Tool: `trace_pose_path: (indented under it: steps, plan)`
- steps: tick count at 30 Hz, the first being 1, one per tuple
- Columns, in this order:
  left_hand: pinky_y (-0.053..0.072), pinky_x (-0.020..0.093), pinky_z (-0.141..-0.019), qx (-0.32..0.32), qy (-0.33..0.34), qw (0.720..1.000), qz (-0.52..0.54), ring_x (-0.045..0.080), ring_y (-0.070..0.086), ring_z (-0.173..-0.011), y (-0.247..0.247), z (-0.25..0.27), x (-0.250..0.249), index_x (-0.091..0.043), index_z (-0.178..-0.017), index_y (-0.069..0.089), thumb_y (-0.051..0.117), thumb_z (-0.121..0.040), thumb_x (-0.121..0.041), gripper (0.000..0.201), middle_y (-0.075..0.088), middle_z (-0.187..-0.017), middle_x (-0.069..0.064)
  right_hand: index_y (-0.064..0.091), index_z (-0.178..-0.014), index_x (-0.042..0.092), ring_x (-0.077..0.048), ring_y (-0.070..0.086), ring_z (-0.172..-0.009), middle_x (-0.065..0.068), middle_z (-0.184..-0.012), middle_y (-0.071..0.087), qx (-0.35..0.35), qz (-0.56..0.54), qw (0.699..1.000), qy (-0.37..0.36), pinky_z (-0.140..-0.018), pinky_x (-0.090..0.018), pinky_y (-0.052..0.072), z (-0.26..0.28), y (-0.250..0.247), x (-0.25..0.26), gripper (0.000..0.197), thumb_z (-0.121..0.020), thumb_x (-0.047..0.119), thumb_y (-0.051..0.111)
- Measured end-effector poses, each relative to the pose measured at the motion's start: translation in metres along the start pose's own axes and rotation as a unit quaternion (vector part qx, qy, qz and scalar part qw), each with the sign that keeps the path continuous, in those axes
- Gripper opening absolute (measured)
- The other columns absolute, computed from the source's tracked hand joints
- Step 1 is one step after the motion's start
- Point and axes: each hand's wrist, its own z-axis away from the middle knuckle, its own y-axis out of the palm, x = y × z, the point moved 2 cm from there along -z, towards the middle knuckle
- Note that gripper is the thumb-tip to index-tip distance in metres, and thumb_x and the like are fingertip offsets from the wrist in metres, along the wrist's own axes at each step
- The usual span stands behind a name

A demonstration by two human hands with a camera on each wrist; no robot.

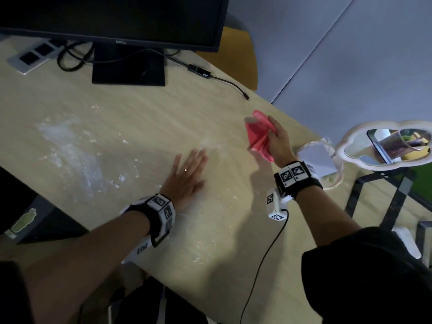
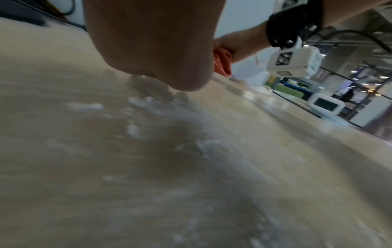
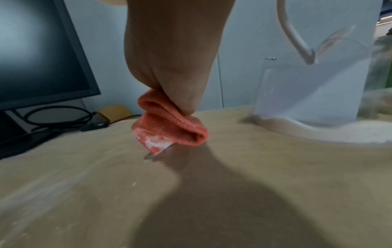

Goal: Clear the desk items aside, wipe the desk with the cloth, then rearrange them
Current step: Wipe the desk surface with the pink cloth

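Head view. Wooden desk (image 1: 131, 118) fills the centre and left of the frame. Left hand (image 1: 187, 174) lies flat on the desk, lower centre, fingers straight and together, grasping nothing. Right hand (image 1: 278, 141), right of centre, is clenched around a bunched red cloth (image 1: 258, 136); the cloth hangs from the fist, lifted just above the desk surface. White powdery smears (image 1: 70, 146) cover the desk at centre left, with thinner specks near the left hand. Black monitor (image 1: 112, 17) at upper left, its stand on the desk, black cables (image 1: 70, 57) looped beside the stand. At the right edge, a cloud-shaped mirror tray (image 1: 350, 146) carries a clear cup; a white paper block (image 1: 315, 157) sits between that tray and the right wrist.

Left wrist view. Heel of the left hand (image 2: 152, 50) occupies upper centre, low over the desk (image 2: 63, 184); fingers not visible here. Blurred white residue (image 2: 148, 104) is streaked across the surface. Right hand (image 2: 239, 45) at upper right, the cloth (image 2: 222, 65) showing below it.

Right wrist view. Right hand (image 3: 174, 67) in upper centre, closed tight on the cloth (image 3: 169, 124); the cloth's lower corner carries white residue, and whether that tip touches the desk (image 3: 275, 167) I cannot tell. Monitor (image 3: 38, 50) at upper left; a clear container (image 3: 307, 94) at right.
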Motion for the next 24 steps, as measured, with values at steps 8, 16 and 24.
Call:
trace_pose_path:
  steps: [8, 16, 24]
  plan:
    - [0.021, 0.058, -0.110, 0.019, -0.100, 0.995, -0.012, 0.036, 0.040, -0.135, 0.008, 0.001, 0.068, -0.001, -0.142, 0.033, 0.024, -0.091, -0.038, 0.064, 0.036, -0.149, 0.018, 0.049, -0.117, 0.009, 0.005, 0.055, -0.057, -0.009, -0.102, 0.048, -0.099, 0.181, 0.974, -0.093, -0.062, -0.015, 0.052, -0.021, 0.045, -0.041, 0.039, -0.097, 0.039, 0.035]
    - [0.015, 0.063, -0.110, 0.053, -0.119, 0.991, 0.008, 0.036, 0.020, -0.144, 0.008, 0.000, 0.067, -0.002, -0.147, 0.019, 0.012, -0.089, -0.039, 0.069, 0.017, -0.157, 0.015, 0.030, -0.146, 0.012, -0.018, 0.008, -0.147, -0.004, -0.157, 0.020, -0.008, 0.456, 0.868, -0.198, -0.120, -0.032, -0.003, 0.006, 0.114, -0.056, 0.054, -0.093, 0.002, 0.038]
    - [0.007, 0.062, -0.112, 0.075, -0.124, 0.989, 0.030, 0.031, 0.007, -0.147, 0.004, -0.001, 0.066, -0.005, -0.149, 0.010, -0.002, -0.083, -0.044, 0.078, 0.005, -0.159, 0.012, 0.050, -0.134, 0.011, -0.027, 0.021, -0.144, -0.007, -0.147, 0.041, 0.086, 0.435, 0.857, -0.263, -0.120, -0.045, 0.007, 0.040, 0.126, -0.085, 0.050, -0.087, -0.003, 0.040]
